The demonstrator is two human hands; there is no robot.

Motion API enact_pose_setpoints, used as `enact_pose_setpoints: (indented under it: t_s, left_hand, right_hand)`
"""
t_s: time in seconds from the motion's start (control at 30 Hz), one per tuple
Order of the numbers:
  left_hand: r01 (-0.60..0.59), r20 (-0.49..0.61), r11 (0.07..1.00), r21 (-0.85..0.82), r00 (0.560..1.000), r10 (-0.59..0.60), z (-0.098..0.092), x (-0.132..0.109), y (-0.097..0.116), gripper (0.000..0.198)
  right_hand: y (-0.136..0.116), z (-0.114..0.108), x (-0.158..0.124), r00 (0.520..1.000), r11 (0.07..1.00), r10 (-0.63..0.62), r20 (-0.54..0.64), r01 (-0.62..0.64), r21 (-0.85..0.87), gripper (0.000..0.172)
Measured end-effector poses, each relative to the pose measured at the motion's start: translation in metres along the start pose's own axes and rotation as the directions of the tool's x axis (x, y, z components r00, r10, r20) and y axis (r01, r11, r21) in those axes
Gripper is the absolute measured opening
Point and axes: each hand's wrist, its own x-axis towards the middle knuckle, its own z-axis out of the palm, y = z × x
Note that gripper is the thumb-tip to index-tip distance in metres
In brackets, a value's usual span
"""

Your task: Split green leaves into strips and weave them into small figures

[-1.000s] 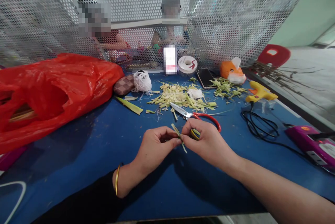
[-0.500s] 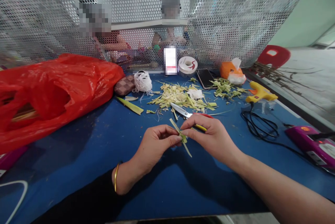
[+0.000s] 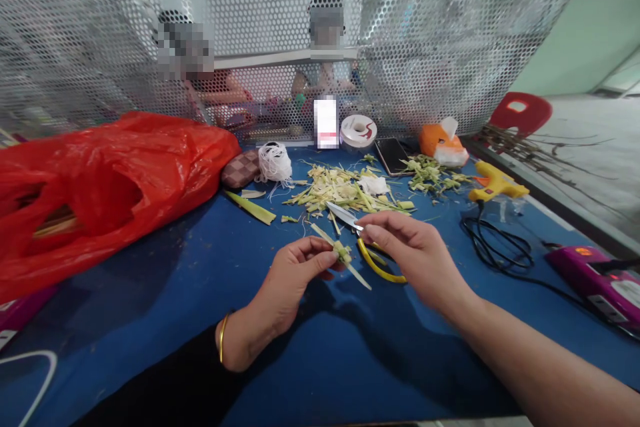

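Observation:
My left hand pinches a small folded knot of pale green leaf between thumb and fingers. Thin strips of the leaf stick out of the knot on two sides. At the scissors, my right hand is closed, its thumb and fingertips by the pivot. The silver blades point away to the left and the yellow handle loop shows below my fingers; the other handle is hidden behind the hand. A heap of cut leaf scraps lies just beyond the blades.
A red plastic bag fills the left side. White string, a ribbon spool, a phone and an orange tissue pack line the back. Folded leaf pieces, a yellow glue gun and a purple power strip are at right.
My right hand has left the leaf knot and moved right onto the scissors, whose yellow loop now shows nearer me. My left hand keeps the knot, held slightly further left.

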Motion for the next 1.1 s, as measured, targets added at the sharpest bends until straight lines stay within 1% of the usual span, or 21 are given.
enact_pose_setpoints:
  t_s: [0.03, 0.07, 0.2, 0.27, 0.4, 0.5, 0.67, 0.8, 0.87, 1.0, 1.03, 1.07, 1.1]
  left_hand:
    - [0.0, -0.011, 1.0, -0.03, 1.0, 0.0, -0.001, 0.0, 0.0, 0.02]
    - [-0.006, -0.02, 0.998, -0.058, 1.0, 0.005, -0.001, 0.0, 0.0, 0.021]
    - [-0.059, -0.074, 0.99, -0.126, 0.996, 0.049, -0.001, 0.001, -0.002, 0.023]
    - [-0.062, -0.072, 0.991, -0.118, 0.996, 0.054, -0.001, 0.0, -0.003, 0.023]
    - [-0.047, -0.035, 0.996, -0.081, 0.998, 0.045, 0.0, 0.0, -0.005, 0.02]
    - [-0.068, -0.015, 0.997, -0.045, 0.998, 0.068, 0.001, -0.001, -0.003, 0.017]
    - [-0.142, -0.02, 0.988, 0.059, 0.99, 0.143, 0.003, -0.003, 0.001, 0.013]
    - [-0.173, -0.04, 0.979, 0.111, 0.983, 0.178, 0.004, -0.003, 0.0, 0.008]
    - [-0.179, -0.048, 0.977, 0.118, 0.981, 0.186, 0.004, -0.003, -0.002, 0.008]
    - [-0.173, -0.08, 0.98, 0.095, 0.98, 0.181, 0.005, -0.003, -0.001, 0.01]
    - [-0.162, -0.081, 0.983, 0.081, 0.982, 0.169, 0.005, -0.003, -0.001, 0.011]
    - [-0.149, -0.078, 0.987, 0.065, 0.985, 0.154, 0.006, -0.003, 0.0, 0.015]
    - [-0.137, -0.073, 0.99, 0.047, 0.987, 0.14, 0.006, -0.003, 0.0, 0.022]
  right_hand:
    - [-0.001, -0.002, 0.001, 1.0, 1.0, 0.026, -0.001, -0.026, 0.015, 0.022]
    - [-0.001, -0.003, 0.002, 0.999, 0.999, 0.041, 0.023, -0.042, 0.019, 0.023]
    - [-0.002, 0.0, 0.0, 0.978, 1.0, 0.023, 0.208, -0.018, -0.024, 0.018]
    - [0.0, 0.005, -0.002, 0.967, 1.0, 0.028, 0.252, -0.024, -0.021, 0.016]
    - [0.004, 0.013, -0.006, 0.968, 0.998, 0.059, 0.244, -0.062, 0.006, 0.017]
    - [0.005, 0.015, -0.007, 0.969, 0.998, 0.056, 0.239, -0.055, -0.009, 0.017]
    - [0.004, 0.014, -0.008, 0.973, 0.992, -0.026, 0.231, 0.053, -0.114, 0.017]
    - [0.005, 0.016, -0.011, 0.971, 0.97, -0.084, 0.222, 0.131, -0.206, 0.014]
    - [0.007, 0.017, -0.011, 0.972, 0.965, -0.087, 0.217, 0.136, -0.223, 0.015]
    - [0.009, 0.021, -0.011, 0.979, 0.977, -0.037, 0.201, 0.078, -0.198, 0.016]
    - [0.009, 0.021, -0.011, 0.98, 0.976, -0.042, 0.193, 0.081, -0.203, 0.016]
    - [0.009, 0.02, -0.01, 0.981, 0.967, -0.071, 0.178, 0.111, -0.228, 0.016]
    - [0.008, 0.018, -0.01, 0.978, 0.945, -0.138, 0.157, 0.178, -0.276, 0.016]
